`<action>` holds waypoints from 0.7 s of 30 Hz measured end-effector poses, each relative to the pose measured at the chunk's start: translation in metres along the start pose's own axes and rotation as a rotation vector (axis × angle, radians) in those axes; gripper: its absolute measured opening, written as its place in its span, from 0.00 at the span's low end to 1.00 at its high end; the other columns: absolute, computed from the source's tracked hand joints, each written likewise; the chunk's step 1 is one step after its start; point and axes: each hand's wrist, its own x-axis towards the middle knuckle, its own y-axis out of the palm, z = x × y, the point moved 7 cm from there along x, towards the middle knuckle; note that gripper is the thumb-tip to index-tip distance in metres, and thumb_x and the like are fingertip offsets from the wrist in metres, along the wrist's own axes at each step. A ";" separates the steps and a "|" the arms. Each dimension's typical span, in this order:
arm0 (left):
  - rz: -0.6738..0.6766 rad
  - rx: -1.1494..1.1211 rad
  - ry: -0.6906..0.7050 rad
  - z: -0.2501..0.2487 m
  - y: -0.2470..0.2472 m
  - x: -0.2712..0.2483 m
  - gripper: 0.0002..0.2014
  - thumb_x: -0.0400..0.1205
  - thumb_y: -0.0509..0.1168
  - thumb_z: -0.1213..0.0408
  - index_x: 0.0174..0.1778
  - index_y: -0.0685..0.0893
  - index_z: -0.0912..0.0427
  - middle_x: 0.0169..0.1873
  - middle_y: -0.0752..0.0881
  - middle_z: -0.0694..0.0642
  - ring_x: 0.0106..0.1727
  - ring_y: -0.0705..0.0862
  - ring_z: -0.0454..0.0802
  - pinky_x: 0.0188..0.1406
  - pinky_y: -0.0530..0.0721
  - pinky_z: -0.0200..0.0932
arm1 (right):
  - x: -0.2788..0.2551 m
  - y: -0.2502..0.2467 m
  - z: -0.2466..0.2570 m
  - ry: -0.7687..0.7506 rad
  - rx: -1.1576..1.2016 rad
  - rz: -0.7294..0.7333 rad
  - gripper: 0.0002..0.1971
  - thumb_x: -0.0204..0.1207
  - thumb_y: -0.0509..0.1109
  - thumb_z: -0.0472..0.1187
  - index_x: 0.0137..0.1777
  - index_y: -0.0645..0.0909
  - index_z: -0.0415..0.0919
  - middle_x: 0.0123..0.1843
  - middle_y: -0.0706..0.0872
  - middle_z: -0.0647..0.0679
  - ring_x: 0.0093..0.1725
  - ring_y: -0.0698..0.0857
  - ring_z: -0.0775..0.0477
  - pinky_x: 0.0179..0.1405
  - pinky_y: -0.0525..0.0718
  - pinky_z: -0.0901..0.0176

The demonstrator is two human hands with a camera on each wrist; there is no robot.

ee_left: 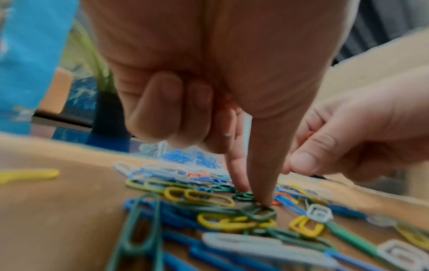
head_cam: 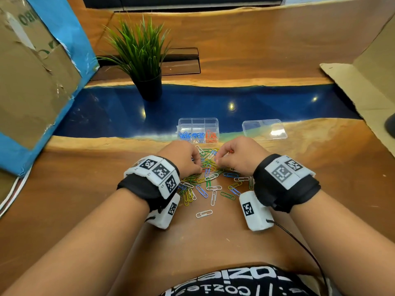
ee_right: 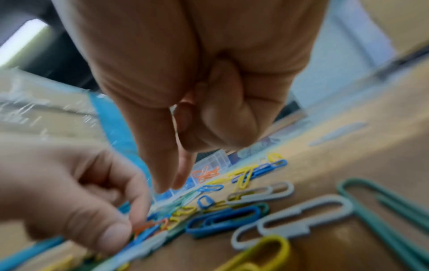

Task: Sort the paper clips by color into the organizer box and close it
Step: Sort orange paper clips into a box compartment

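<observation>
A heap of coloured paper clips (head_cam: 208,180) lies on the wooden table between my hands. Behind it stands the clear organizer box (head_cam: 198,122), open, with blue and red clips in its near compartments. My left hand (head_cam: 199,168) has thumb and index finger pointing down into the heap (ee_left: 209,210), pinching a clip there, the other fingers curled. An orange-red clip (ee_right: 148,225) shows at those fingertips. My right hand (head_cam: 215,160) hovers just above the heap with fingers curled, thumb and index fingertips (ee_right: 162,187) close together. A thin red clip (head_cam: 229,151) pokes out of its fingers.
The clear lid (head_cam: 264,129) lies separately to the right of the box. A potted plant (head_cam: 147,82) stands behind on the blue resin strip. Cardboard walls rise at the left (head_cam: 32,82) and right (head_cam: 363,77). One white clip (head_cam: 204,214) lies apart, nearer me.
</observation>
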 end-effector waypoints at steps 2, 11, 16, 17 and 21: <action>-0.011 0.067 0.007 -0.004 0.000 0.000 0.05 0.71 0.74 0.53 0.39 0.88 0.49 0.28 0.76 0.40 0.40 0.78 0.43 0.40 0.74 0.39 | 0.001 0.005 0.012 -0.028 -0.150 0.014 0.03 0.69 0.76 0.42 0.43 0.89 0.48 0.28 0.76 0.60 0.34 0.76 0.57 0.32 0.71 0.67; -0.021 0.150 0.073 -0.019 -0.003 0.003 0.03 0.74 0.68 0.59 0.36 0.86 0.46 0.39 0.85 0.48 0.47 0.85 0.51 0.41 0.80 0.42 | 0.005 0.017 0.030 -0.078 -0.350 0.032 0.08 0.74 0.69 0.40 0.47 0.90 0.42 0.50 0.90 0.45 0.53 0.85 0.44 0.48 0.77 0.62; -0.095 0.012 -0.008 -0.005 -0.009 0.001 0.12 0.73 0.69 0.44 0.42 0.83 0.47 0.29 0.76 0.42 0.42 0.80 0.47 0.39 0.74 0.40 | 0.004 0.003 0.015 -0.030 -0.235 -0.013 0.06 0.72 0.71 0.43 0.42 0.89 0.43 0.39 0.87 0.47 0.42 0.81 0.49 0.40 0.73 0.64; -0.099 -0.020 -0.018 -0.002 -0.009 0.001 0.15 0.73 0.68 0.40 0.41 0.83 0.48 0.30 0.78 0.43 0.41 0.80 0.47 0.38 0.75 0.40 | 0.003 -0.002 0.014 -0.028 -0.220 -0.045 0.07 0.72 0.71 0.44 0.42 0.89 0.43 0.38 0.86 0.47 0.40 0.81 0.50 0.39 0.73 0.65; -0.035 -0.113 0.000 -0.003 -0.004 -0.001 0.18 0.76 0.64 0.39 0.39 0.87 0.51 0.28 0.81 0.45 0.36 0.80 0.44 0.35 0.75 0.39 | 0.001 -0.010 0.015 -0.052 -0.161 -0.113 0.05 0.72 0.72 0.43 0.40 0.89 0.44 0.25 0.76 0.56 0.28 0.74 0.59 0.26 0.68 0.68</action>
